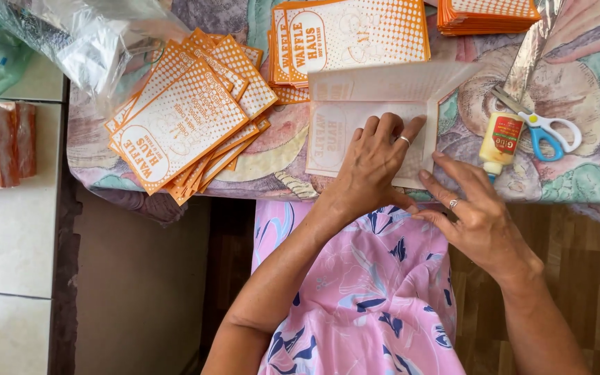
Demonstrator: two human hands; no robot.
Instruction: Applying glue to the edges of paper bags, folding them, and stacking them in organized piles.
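A white paper sheet [355, 104], folded with its printed side down, lies on the table's near edge. My left hand [373, 163] presses flat on its right part, fingers spread, a ring on one finger. My right hand [470, 208] rests by the sheet's lower right corner, fingertips touching its edge, also with a ring. Neither hand grips anything.
A fanned pile of orange-and-white printed paper bags [182, 114] lies to the left, and two more stacks [352, 35] [487, 14] at the back. A yellow glue bottle [500, 142] and blue-handled scissors [543, 128] sit right. Clear plastic bags [85, 42] lie far left on the patterned tablecloth [578, 173].
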